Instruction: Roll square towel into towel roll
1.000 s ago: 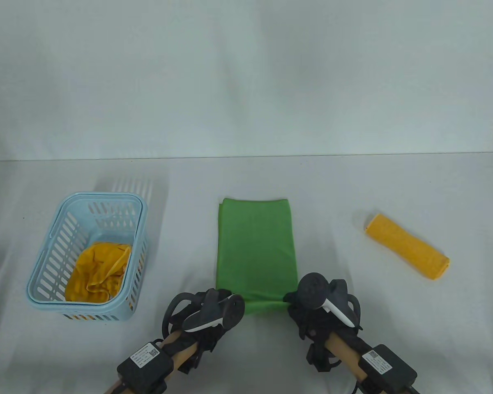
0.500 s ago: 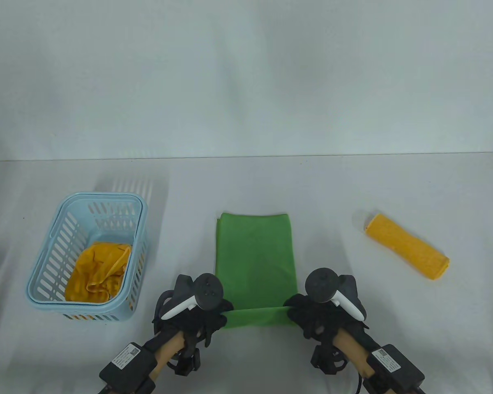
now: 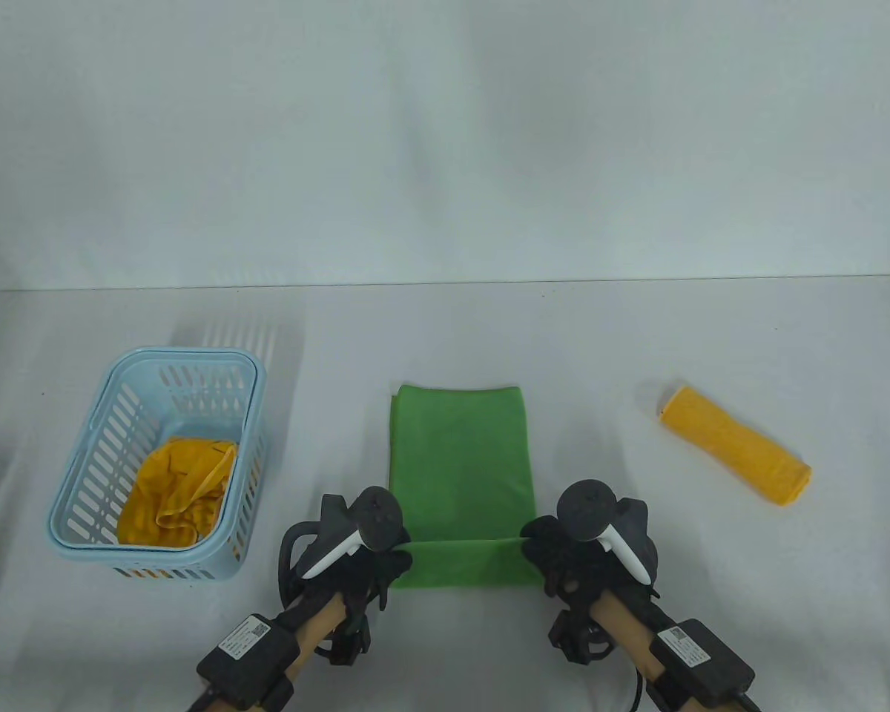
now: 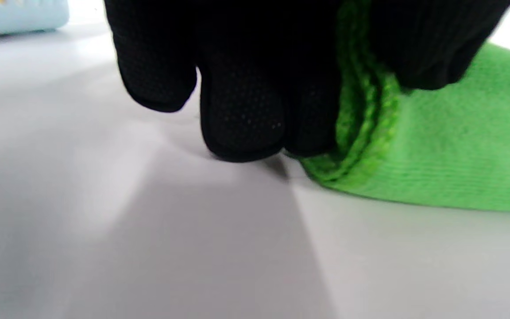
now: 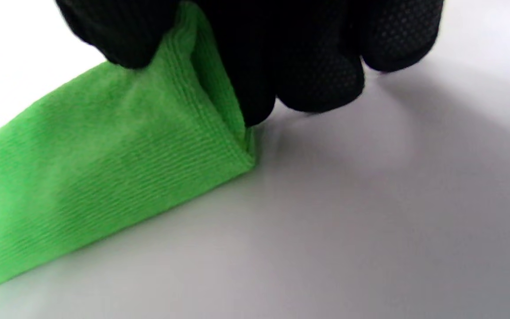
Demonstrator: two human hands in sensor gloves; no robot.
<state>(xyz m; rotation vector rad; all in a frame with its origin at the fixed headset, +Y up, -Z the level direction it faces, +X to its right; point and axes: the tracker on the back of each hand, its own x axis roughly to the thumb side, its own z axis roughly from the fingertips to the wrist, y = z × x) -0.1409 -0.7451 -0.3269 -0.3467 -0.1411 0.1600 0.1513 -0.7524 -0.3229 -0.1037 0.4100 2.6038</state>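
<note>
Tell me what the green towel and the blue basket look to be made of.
Green towel: likely microfiber cloth, matte; fine woven ribs and a stitched hem show in the wrist views. Blue basket: apparently moulded plastic, smooth with a slight sheen, its walls rigid and slotted.

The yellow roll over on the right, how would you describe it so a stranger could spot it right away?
Start at the green towel in the middle of the table and look right. Alone there lies the yellow towel roll, a tight slanted tube. The other yellow cloth sits crumpled inside the blue basket on the left.
</note>
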